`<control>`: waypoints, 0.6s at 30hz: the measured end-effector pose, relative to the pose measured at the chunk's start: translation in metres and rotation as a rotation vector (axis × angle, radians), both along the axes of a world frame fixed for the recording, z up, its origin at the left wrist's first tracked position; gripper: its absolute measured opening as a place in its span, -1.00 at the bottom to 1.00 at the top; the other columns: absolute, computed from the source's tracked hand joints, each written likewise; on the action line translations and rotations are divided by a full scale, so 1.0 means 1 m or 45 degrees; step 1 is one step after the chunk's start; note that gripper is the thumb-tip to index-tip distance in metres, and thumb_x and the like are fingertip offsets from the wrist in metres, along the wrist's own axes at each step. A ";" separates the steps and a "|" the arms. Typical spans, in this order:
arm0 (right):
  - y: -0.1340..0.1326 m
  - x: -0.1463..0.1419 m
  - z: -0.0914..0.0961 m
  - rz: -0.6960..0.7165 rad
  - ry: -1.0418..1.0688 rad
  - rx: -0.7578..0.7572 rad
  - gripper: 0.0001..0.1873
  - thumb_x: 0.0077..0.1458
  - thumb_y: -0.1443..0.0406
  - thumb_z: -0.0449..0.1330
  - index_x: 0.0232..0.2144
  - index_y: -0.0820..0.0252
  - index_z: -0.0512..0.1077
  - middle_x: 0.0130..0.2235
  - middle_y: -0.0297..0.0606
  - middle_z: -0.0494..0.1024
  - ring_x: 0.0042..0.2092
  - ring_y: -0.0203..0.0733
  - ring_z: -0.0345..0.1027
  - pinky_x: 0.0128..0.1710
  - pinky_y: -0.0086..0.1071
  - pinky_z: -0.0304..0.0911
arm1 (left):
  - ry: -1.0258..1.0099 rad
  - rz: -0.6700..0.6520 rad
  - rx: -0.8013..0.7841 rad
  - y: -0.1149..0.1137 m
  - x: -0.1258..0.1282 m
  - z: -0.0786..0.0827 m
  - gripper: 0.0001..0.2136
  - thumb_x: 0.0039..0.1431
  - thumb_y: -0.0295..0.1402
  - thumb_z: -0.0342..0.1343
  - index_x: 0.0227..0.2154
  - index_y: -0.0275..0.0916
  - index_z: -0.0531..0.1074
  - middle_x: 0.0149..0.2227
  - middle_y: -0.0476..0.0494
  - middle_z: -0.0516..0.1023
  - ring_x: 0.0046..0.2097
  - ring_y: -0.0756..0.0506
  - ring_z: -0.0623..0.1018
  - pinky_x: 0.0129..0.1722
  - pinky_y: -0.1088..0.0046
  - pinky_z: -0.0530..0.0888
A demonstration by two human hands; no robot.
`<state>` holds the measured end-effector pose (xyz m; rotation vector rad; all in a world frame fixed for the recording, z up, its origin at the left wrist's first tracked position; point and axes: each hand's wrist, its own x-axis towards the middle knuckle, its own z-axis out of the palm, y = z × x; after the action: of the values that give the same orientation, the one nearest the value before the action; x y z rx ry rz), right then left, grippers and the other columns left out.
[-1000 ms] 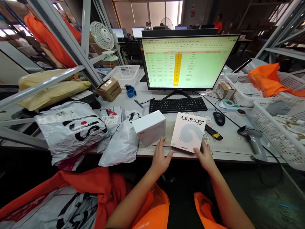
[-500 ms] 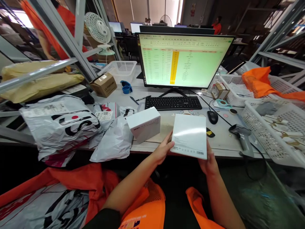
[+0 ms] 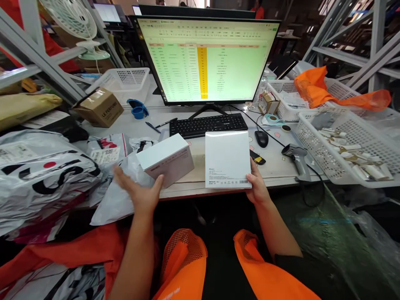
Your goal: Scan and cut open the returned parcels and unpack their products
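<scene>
My right hand (image 3: 256,187) grips the lower right corner of a flat white box (image 3: 227,159), held plain side up with small print and a barcode along its near edge, above the desk's front edge. My left hand (image 3: 137,191) is spread open, palm up, just in front of a thicker white box (image 3: 167,159) that rests on the desk; its thumb nearly touches that box's near corner. A grey plastic mailer bag (image 3: 117,196) lies under and beside the left hand.
Behind the boxes sit a black keyboard (image 3: 208,124), a mouse (image 3: 261,138), a monitor (image 3: 206,60) with a spreadsheet and a barcode scanner (image 3: 298,156). White baskets (image 3: 345,146) fill the right side. Printed parcel bags (image 3: 40,171) and a cardboard box (image 3: 100,107) crowd the left.
The flat box was flipped from its printed face to its plain back and lifted. My left hand let go of it and moved left to the thicker box. The camera dipped closer.
</scene>
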<state>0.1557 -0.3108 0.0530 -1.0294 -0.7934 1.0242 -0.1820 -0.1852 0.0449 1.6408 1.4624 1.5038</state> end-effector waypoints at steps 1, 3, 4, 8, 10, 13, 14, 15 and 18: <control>0.001 -0.001 0.001 -0.005 -0.001 0.009 -0.04 0.13 -0.03 0.28 0.48 -0.11 0.05 0.41 -0.24 0.29 0.39 0.14 0.20 0.31 0.04 0.26 | 0.029 -0.069 -0.130 0.012 -0.006 0.000 0.02 -0.13 -0.13 0.49 0.35 -0.28 0.10 0.47 -0.47 0.02 0.50 -0.44 0.03 0.48 -0.13 -0.07; 0.003 -0.003 0.002 -0.004 0.006 0.028 -0.03 0.12 -0.05 0.29 0.48 -0.10 0.05 0.42 -0.25 0.28 0.39 0.13 0.20 0.32 0.04 0.25 | 0.084 -0.160 -0.278 0.028 -0.010 0.003 -0.12 -0.16 -0.09 0.48 0.22 -0.30 0.30 0.23 -0.44 0.43 0.30 -0.45 0.40 0.38 -0.17 0.22; 0.003 -0.003 0.004 0.002 0.006 0.032 -0.02 0.11 -0.06 0.29 0.48 -0.11 0.05 0.42 -0.26 0.27 0.40 0.12 0.19 0.33 0.03 0.24 | 0.095 -0.174 -0.302 0.032 -0.009 0.006 -0.17 -0.16 -0.07 0.47 0.18 -0.29 0.35 0.12 -0.39 0.51 0.21 -0.43 0.49 0.32 -0.17 0.32; 0.000 -0.004 0.010 0.007 -0.038 0.010 0.01 0.09 -0.14 0.29 0.48 -0.16 0.03 0.45 -0.30 0.21 0.41 0.14 0.16 0.32 0.05 0.25 | -0.147 -0.150 -0.195 0.026 -0.002 0.019 -0.26 -0.01 0.06 0.36 0.18 -0.24 0.40 0.09 -0.31 0.55 0.14 -0.35 0.55 0.22 0.03 0.49; -0.004 -0.003 0.013 -0.002 -0.047 0.008 0.01 0.09 -0.16 0.28 0.48 -0.16 0.04 0.45 -0.30 0.22 0.41 0.16 0.17 0.32 0.06 0.26 | -0.362 -0.259 -0.314 0.017 0.000 0.023 -0.29 0.05 0.12 0.31 0.15 -0.25 0.44 0.05 -0.29 0.59 0.09 -0.33 0.59 0.11 0.13 0.58; -0.010 0.001 0.015 -0.003 -0.032 0.022 -0.03 0.10 -0.14 0.29 0.46 -0.16 0.09 0.43 -0.29 0.25 0.40 0.18 0.18 0.33 0.08 0.24 | -0.557 -0.390 -0.566 0.006 0.005 0.024 -0.25 -0.01 0.12 0.35 0.16 -0.27 0.45 -0.04 -0.27 0.65 -0.04 -0.32 0.65 -0.08 0.18 0.66; -0.012 0.002 0.015 -0.002 -0.037 0.019 -0.04 0.09 -0.13 0.29 0.46 -0.16 0.11 0.43 -0.30 0.26 0.40 0.19 0.18 0.33 0.09 0.23 | -0.595 -0.407 -0.608 0.002 0.007 0.024 -0.23 -0.03 0.12 0.37 0.16 -0.28 0.44 -0.05 -0.27 0.66 -0.06 -0.33 0.66 -0.10 0.17 0.66; -0.014 0.004 0.013 -0.006 -0.049 0.012 -0.05 0.09 -0.13 0.29 0.45 -0.17 0.13 0.42 -0.30 0.28 0.40 0.20 0.17 0.34 0.10 0.22 | -0.625 -0.423 -0.633 -0.001 0.010 0.025 -0.21 -0.06 0.12 0.39 0.16 -0.28 0.44 -0.06 -0.28 0.66 -0.06 -0.34 0.66 -0.10 0.16 0.66; -0.020 0.009 0.004 -0.033 -0.114 -0.025 -0.07 0.07 -0.12 0.28 0.43 -0.20 0.16 0.42 -0.31 0.28 0.41 0.25 0.15 0.34 0.16 0.19 | -0.679 -0.480 -0.633 -0.011 0.018 0.030 -0.17 -0.09 0.15 0.40 0.17 -0.26 0.44 -0.05 -0.29 0.67 0.00 -0.38 0.65 -0.02 0.08 0.64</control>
<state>0.1649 -0.3308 0.0565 -1.1055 -0.8421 0.9707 -0.1644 -0.1961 0.0754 1.0366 1.0443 1.1256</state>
